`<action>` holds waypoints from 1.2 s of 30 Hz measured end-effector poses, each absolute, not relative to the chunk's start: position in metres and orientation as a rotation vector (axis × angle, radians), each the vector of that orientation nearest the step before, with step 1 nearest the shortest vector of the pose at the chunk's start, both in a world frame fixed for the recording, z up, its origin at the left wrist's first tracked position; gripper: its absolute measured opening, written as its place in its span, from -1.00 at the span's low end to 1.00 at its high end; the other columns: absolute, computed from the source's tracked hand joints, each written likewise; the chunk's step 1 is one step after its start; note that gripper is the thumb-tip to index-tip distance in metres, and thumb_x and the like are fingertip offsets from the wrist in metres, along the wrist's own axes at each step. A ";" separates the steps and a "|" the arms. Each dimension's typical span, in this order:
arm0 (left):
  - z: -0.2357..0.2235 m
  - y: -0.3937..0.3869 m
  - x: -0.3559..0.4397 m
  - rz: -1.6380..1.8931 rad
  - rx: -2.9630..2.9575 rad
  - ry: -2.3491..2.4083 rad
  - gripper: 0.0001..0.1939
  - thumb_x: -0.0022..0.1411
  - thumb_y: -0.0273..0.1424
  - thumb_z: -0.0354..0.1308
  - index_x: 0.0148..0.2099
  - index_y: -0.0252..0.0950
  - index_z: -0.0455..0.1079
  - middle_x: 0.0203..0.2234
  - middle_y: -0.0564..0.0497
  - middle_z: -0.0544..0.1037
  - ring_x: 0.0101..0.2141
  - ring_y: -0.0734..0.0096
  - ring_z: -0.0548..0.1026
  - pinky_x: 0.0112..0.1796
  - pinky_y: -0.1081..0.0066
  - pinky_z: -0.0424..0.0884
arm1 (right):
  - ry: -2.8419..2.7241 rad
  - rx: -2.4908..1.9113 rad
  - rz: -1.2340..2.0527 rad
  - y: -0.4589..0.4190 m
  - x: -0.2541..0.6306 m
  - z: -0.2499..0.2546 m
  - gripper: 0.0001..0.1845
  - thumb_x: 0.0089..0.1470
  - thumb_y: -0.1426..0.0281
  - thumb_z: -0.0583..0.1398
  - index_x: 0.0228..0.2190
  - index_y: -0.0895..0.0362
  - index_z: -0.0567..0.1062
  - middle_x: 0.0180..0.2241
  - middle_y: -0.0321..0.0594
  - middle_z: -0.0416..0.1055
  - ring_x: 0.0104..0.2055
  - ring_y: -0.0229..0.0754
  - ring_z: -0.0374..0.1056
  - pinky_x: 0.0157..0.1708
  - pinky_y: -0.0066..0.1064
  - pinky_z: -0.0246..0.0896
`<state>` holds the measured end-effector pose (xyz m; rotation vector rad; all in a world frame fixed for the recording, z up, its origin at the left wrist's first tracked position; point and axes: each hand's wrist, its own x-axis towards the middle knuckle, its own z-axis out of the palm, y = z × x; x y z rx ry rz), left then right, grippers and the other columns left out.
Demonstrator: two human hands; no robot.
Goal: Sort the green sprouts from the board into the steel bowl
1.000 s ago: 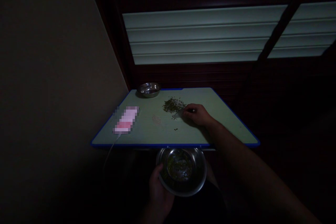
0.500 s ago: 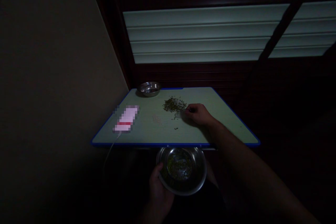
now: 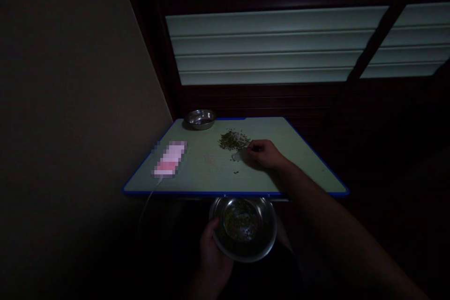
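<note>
My left hand (image 3: 214,255) grips the left rim of a metal bowl (image 3: 269,241), thumb over the edge, just below the table's near side. Small green bits, like beans, lie inside that bowl. On the table, my right hand (image 3: 263,153) is closed in a pinch on a small pale, see-through piece (image 3: 238,155); its exact kind is too dim to tell. The piece lies at the near right edge of a spread pile of green beans (image 3: 232,139), with a few loose ones nearer me.
The pale green tabletop (image 3: 298,173) has a blue rim. A smaller metal bowl (image 3: 200,122) stands at its back left, its contents dark. A blurred-out phone (image 3: 170,159) with a cable (image 3: 149,199) lies at the left. A wall and dark wooden doors enclose the table.
My right fingertips have shifted very slightly left, still pinching the pale piece. The red band on the phone has turned paler. My left hand and the large bowl stay put.
</note>
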<state>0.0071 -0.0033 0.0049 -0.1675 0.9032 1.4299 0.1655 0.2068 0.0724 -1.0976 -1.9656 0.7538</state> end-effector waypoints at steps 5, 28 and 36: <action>0.005 -0.003 0.008 1.449 -0.164 0.894 -0.78 0.15 -0.39 0.10 -0.30 -0.36 0.56 -0.38 -0.13 0.66 -0.33 0.21 0.58 -0.24 0.24 0.46 | -1.962 -1.082 0.734 0.207 0.165 0.073 -0.80 -0.13 0.28 0.20 -0.53 0.17 0.48 -0.54 -0.26 0.39 -0.46 -0.25 0.24 -0.40 -0.39 0.12; 0.004 -0.003 0.006 1.444 -0.176 0.883 -0.81 0.12 -0.39 0.14 -0.31 -0.36 0.55 -0.41 -0.11 0.65 -0.34 0.21 0.57 -0.20 0.22 0.45 | -1.941 -1.034 0.940 0.203 0.165 0.075 -0.79 -0.20 0.27 0.25 -0.59 0.18 0.44 -0.57 -0.28 0.36 -0.48 -0.26 0.22 -0.41 -0.40 0.14; 0.007 -0.002 0.007 1.445 -0.170 0.860 -0.80 0.13 -0.40 0.12 -0.30 -0.35 0.55 -0.38 -0.13 0.66 -0.32 0.19 0.58 -0.15 0.19 0.44 | -1.960 -1.024 0.897 0.203 0.163 0.073 -0.76 -0.15 0.23 0.24 -0.55 0.18 0.47 -0.54 -0.26 0.37 -0.45 -0.25 0.22 -0.39 -0.39 0.13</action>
